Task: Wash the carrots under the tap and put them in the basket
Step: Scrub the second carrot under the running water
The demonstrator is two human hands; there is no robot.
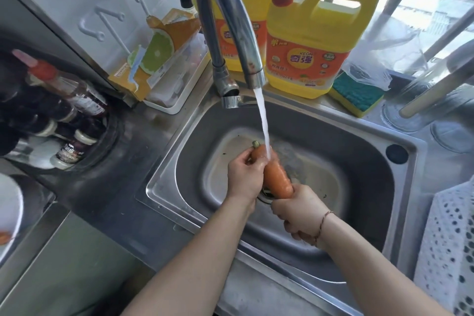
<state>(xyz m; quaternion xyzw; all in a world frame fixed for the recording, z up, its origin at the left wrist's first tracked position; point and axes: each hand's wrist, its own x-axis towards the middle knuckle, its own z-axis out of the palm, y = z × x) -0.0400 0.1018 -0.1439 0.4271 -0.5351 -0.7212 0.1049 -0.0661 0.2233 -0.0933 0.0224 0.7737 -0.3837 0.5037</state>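
An orange carrot (277, 177) is held over the steel sink (359, 141), under the stream of water running from the curved chrome tap (230, 20). My left hand (245, 177) grips the carrot near its stalk end. My right hand (298, 210) grips its lower, thinner end, which is hidden inside the fist. A white perforated basket (448, 246) stands at the right edge, beside the sink. A white bowl (9, 210) at the far left edge shows a bit of orange, possibly another carrot.
Two yellow detergent jugs (305, 41) and a green-and-yellow sponge (356, 95) stand behind the sink. A white tray with orange packaging (164, 59) is left of the tap. Several sauce bottles (64, 120) crowd the left counter. Glass jars (415, 110) stand at the back right.
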